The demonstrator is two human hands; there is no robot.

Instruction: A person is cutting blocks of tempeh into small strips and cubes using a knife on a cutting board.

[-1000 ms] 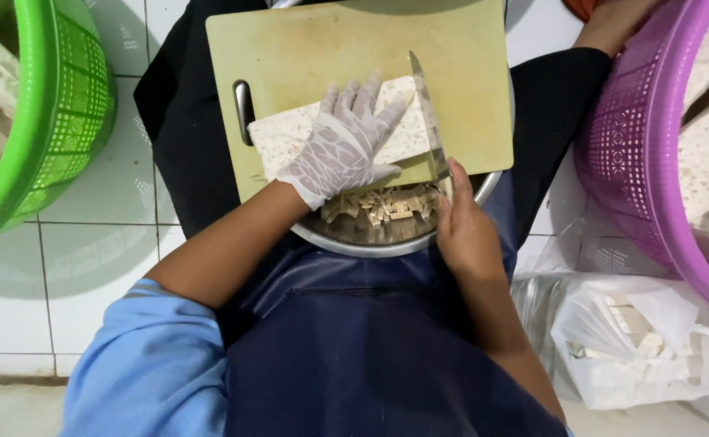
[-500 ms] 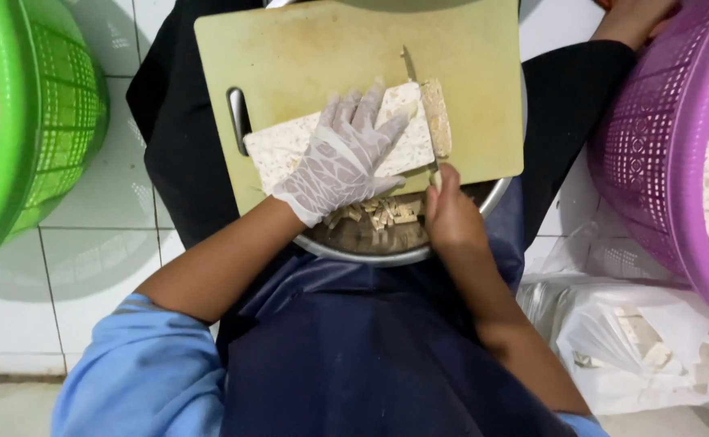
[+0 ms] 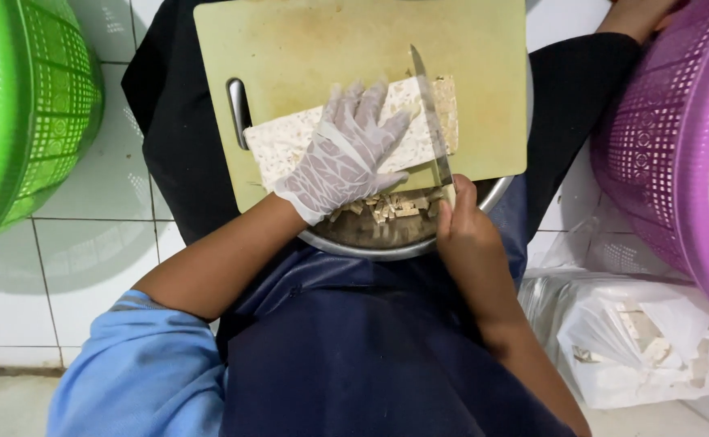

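- Setting: white tiled floor (image 3: 87, 267), seen from above; a seated person in a dark blue apron (image 3: 354, 348) with a board across the lap.
- Left hand (image 3: 342, 158): in a thin clear plastic glove, fingers spread and pointing toward 1 o'clock, pressed flat on top of the pale speckled rectangular tempeh slab (image 3: 289, 142); pinning it, not clenched.
- Right hand (image 3: 464, 226): bare, closed around the handle of the long narrow steel knife (image 3: 429, 113); handle hidden inside the fist, blade running toward 12 o'clock.
- Knife: blade lies across the slab's 3 o'clock end, just beside the gloved fingertips; a thin cut strip (image 3: 449, 113) sits on the far side of the blade.
- Slab: lies on the yellowish plastic cutting board (image 3: 322, 48), slanting from 8 o'clock up to 2 o'clock, near the board's near edge.
- Cutting board: grey slotted handle at its 9 o'clock side; rests over the round steel bowl (image 3: 395, 247).
- Bowl: at 6 o'clock of the board, partly under it, holding small cut tempeh pieces (image 3: 391, 206).
- Green perforated plastic basket (image 3: 38, 105): at 9 o'clock, well apart.
- Purple perforated plastic basket (image 3: 662, 137): at 3 o'clock.
- Crumpled clear plastic bags (image 3: 646, 340): at 4 o'clock, on the floor below the purple basket.
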